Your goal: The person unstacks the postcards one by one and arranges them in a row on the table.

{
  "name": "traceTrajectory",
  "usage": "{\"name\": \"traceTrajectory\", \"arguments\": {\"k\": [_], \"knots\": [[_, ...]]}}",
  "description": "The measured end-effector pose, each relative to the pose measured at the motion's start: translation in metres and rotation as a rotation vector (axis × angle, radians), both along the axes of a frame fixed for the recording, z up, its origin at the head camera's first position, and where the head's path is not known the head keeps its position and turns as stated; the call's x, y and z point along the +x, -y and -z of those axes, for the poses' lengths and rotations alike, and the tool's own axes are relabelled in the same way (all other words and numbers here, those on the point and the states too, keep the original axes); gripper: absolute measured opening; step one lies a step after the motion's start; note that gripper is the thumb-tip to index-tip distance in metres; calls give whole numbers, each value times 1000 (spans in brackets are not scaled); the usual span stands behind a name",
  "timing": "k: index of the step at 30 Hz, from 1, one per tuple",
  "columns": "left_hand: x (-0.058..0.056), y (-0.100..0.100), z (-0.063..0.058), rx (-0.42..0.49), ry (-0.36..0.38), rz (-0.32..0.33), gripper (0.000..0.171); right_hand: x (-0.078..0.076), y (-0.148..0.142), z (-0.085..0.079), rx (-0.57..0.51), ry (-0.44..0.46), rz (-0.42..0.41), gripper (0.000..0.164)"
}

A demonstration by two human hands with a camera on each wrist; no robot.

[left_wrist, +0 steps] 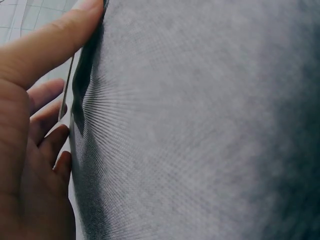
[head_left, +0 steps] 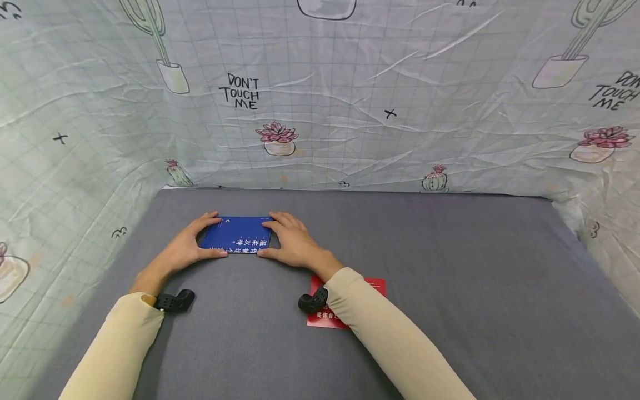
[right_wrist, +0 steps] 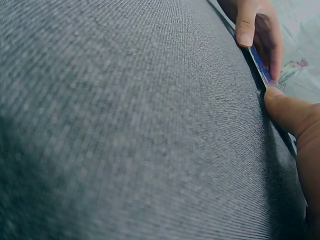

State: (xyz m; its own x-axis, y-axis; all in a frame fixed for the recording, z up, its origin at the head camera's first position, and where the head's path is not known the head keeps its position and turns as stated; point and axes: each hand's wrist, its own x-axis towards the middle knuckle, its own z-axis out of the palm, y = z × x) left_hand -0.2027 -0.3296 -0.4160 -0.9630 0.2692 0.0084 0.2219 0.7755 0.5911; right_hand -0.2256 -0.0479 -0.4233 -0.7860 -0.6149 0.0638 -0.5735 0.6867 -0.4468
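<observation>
A flat, rectangular blue card (head_left: 237, 233) with white printed characters, upside down from here, is low over the grey cloth, left of centre in the head view. My left hand (head_left: 184, 245) grips its left end, thumb at the near edge and fingertips at the far corner. At the right end my right hand (head_left: 295, 241) holds it the same way. From the right wrist, the blue card (right_wrist: 261, 65) shows edge-on between both thumbs. In the left wrist view my left hand (left_wrist: 30, 110) has its thumb across the card's thin edge (left_wrist: 67, 90).
Partly hidden beneath my right forearm (head_left: 380, 322), a red card (head_left: 376, 285) with white print lies on the grey cloth (head_left: 475, 278). A pale curtain (head_left: 340, 100) with cactus drawings rises behind the cloth and along both sides. Each wrist wears a black band (head_left: 172, 301).
</observation>
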Motion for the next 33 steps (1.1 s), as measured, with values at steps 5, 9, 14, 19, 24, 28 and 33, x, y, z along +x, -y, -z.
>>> {"name": "traceTrajectory", "arguments": {"k": [5,9,14,19,24,28,33], "knots": [[0,0,1,-14,17,3,90,0,1,2,12,-26,-9,71],[-1,1,4,-15,19,6,91,1,0,3,21,-35,-10,71],[-2,1,6,-10,21,9,91,1,0,4,27,-43,-3,70],[-1,2,8,-5,31,11,89,1,1,5,46,-52,2,70],[-1,2,8,0,31,19,88,1,2,6,58,-52,8,70],[0,1,7,-5,30,21,88,2,2,5,58,-46,16,70],[0,0,6,-9,33,19,89,2,1,4,55,-38,19,70]]}}
